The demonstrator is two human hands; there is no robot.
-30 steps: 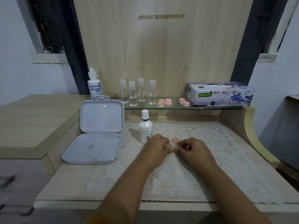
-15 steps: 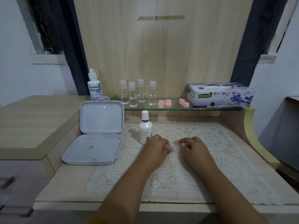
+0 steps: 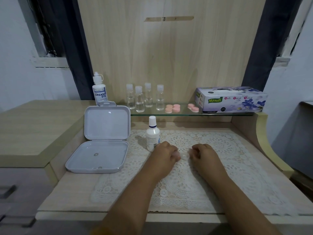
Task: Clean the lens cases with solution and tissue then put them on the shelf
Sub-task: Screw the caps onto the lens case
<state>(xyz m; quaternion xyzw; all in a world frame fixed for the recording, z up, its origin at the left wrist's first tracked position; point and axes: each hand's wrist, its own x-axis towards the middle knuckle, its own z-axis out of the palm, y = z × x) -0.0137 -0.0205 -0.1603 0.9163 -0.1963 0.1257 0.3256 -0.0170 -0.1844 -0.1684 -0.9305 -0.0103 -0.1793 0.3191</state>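
Looks like the job is partway done. Pink lens cases (image 3: 173, 108) are already parked on the glass shelf (image 3: 184, 114), with another pink pair (image 3: 193, 107) beside the tissue box (image 3: 231, 99). One small clear case piece (image 3: 184, 156) is lying on the lace mat (image 3: 220, 167) on the desk (image 3: 71, 192), flanked by both hands. The left hand (image 3: 165, 154) is curled with fingertips at the piece; whether it is actually pinched can't be told. The right hand (image 3: 204, 154) is curled just beside it, apparently gripping nothing.

No tissue is seen pulled out, so wiping and shelving are probably left.

Readable text: "DREAM EYE" on the tall bottle (image 3: 99, 92), "Mysoft Soft Facial Tissue" on the box. The solution bottle (image 3: 152, 135) label is too blurry.
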